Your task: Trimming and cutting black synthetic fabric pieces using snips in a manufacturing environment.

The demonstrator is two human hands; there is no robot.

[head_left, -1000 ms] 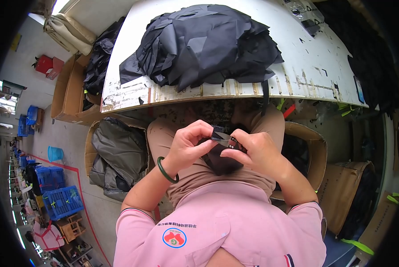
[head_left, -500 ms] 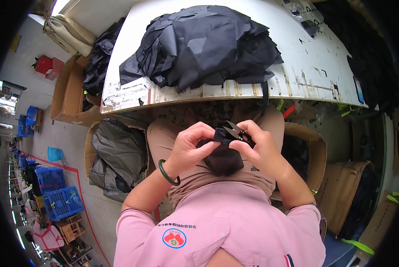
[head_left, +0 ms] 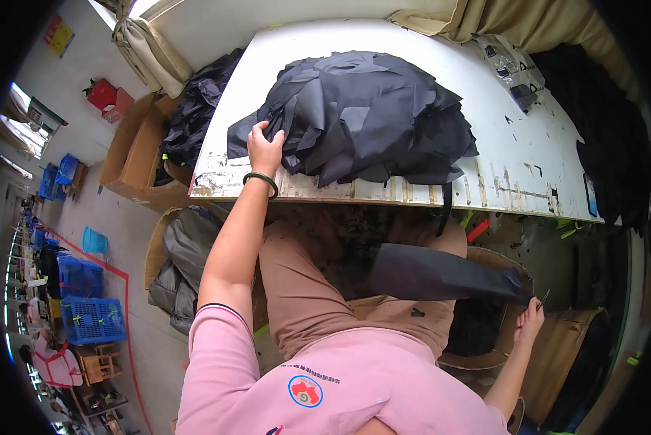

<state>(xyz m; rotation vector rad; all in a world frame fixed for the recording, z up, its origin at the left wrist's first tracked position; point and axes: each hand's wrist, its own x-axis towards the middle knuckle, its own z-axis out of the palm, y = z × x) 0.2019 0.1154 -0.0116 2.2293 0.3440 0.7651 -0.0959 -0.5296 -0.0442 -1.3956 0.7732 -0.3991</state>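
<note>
A heap of black fabric pieces (head_left: 372, 119) lies on the white table. At its near left edge is my left hand (head_left: 265, 151), with a dark green bangle on the wrist; its thumb and fingers close on the edge of a fabric piece. Far to the right, beside the cardboard boxes, my right hand (head_left: 530, 322) is closed round one end of a black fabric piece (head_left: 441, 274), which stretches out leftward over my right thigh. Thread snips (head_left: 544, 297) stick out from the same hand; their handles are hidden in the fingers.
An open cardboard box (head_left: 478, 362) with black material stands under my right arm; another box (head_left: 557, 355) is beyond it. Left of my legs, a box holds grey fabric (head_left: 187, 254). The table's front edge (head_left: 383, 201) runs above my knees. A clear plastic bag (head_left: 510, 72) lies at the back right.
My left hand has left my lap and reached forward to the heap. The right hand has swung out to the right with the snips and the black fabric piece, which is now spread out lengthwise.
</note>
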